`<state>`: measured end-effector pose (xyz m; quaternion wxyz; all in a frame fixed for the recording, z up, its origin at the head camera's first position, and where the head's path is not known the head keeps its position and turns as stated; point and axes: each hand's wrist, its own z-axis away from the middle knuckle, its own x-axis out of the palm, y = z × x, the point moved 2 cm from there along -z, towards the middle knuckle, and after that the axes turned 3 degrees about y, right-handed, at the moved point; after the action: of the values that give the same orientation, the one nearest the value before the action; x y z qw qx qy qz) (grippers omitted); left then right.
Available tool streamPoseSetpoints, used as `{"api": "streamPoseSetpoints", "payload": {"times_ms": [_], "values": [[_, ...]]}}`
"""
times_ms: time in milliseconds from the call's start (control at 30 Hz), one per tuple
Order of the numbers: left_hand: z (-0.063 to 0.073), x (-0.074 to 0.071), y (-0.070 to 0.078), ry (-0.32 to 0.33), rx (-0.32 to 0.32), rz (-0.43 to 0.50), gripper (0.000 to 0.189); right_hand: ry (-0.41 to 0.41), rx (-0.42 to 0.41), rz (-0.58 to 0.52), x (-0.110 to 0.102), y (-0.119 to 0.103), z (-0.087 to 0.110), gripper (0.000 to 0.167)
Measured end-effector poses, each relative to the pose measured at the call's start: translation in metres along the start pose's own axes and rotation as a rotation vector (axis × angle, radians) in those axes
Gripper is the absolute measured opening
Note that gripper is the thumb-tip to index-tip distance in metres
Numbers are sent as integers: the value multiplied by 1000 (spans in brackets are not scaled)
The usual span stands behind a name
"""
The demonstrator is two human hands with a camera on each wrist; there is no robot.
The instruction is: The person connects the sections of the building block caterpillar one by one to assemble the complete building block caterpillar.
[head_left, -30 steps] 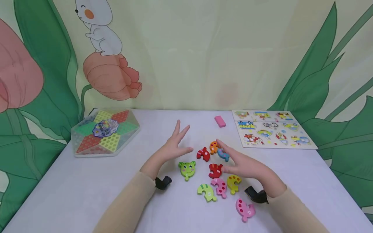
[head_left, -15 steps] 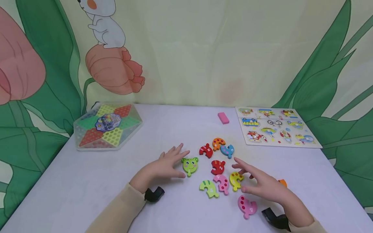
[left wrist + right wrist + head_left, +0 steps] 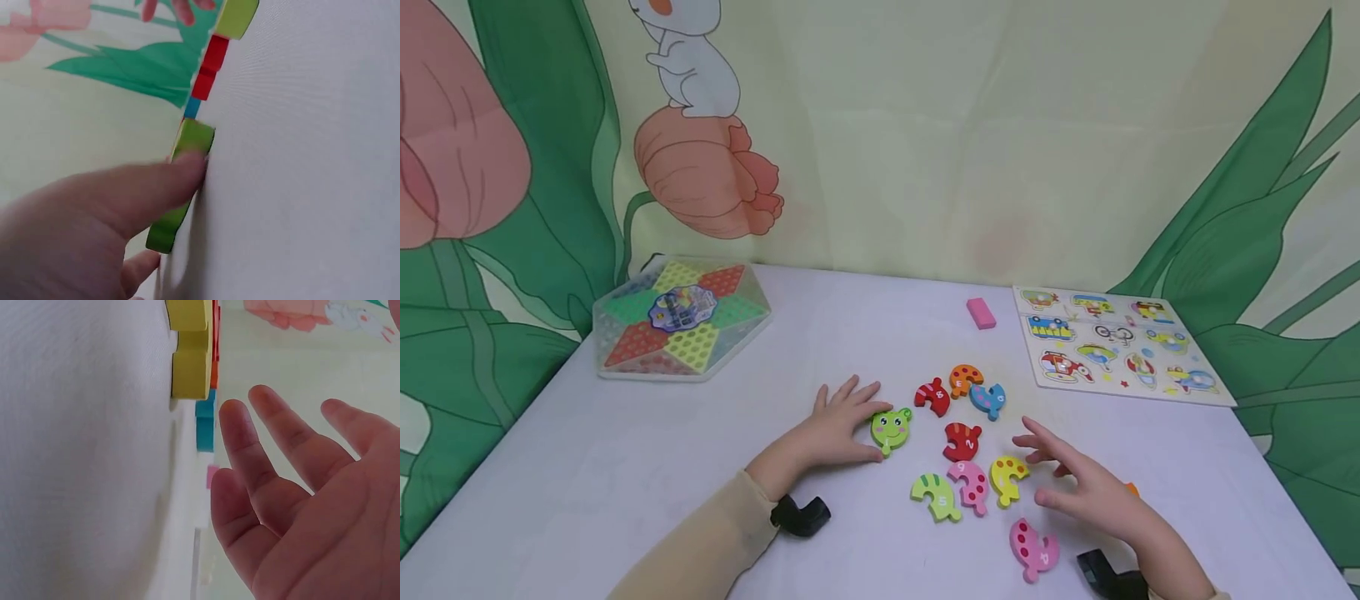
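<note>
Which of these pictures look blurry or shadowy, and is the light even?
Head view: fairly even light, and the digit on the red number 2 piece reads clearly. Left wrist view: scene tipped sideways, the thumb of the left hand slightly blurred, a shadow on the white cloth by the green frog piece. Right wrist view: also sideways, soft cloth shadows, the distant pink block fuzzy.

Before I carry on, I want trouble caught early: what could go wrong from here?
The left hand pinches the flat green frog-face piece by its edges, so it might slip out. The right hand hovers beside the spotted yellow curved piece; lowering the hand could knock that piece. An orange object is mostly hidden behind that hand in the head view, so it might be bumped unseen.
</note>
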<state>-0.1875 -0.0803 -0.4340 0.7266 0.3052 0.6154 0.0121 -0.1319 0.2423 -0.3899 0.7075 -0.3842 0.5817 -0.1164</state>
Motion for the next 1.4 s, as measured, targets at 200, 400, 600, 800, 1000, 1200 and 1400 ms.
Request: {"api": "streamPoseSetpoints", "payload": {"times_ms": [200, 400, 600, 800, 1000, 1200, 1400], "values": [[-1, -1, -2, 0, 29, -44, 67, 43, 14, 23, -1, 2, 1, 79], [-4, -1, -4, 14, 38, -24, 58, 69, 3, 38, -3, 4, 0, 79], [-8, -7, -15, 16, 17, -30, 58, 85, -9, 25, -1, 5, 1, 78], [-13, -22, -40, -1, -6, 31, 58, 81, -59, -6, -3, 1, -4, 75], [-14, -32, -63, -20, -31, 110, 60, -6, -85, -37, 1, -16, -24, 71], [-20, -39, -71, -48, 8, 99, 59, -114, -55, -85, 9, -27, -53, 64], [-26, -38, -69, -66, 19, 101, 59, -260, -50, -74, 14, -21, -68, 51]]}}
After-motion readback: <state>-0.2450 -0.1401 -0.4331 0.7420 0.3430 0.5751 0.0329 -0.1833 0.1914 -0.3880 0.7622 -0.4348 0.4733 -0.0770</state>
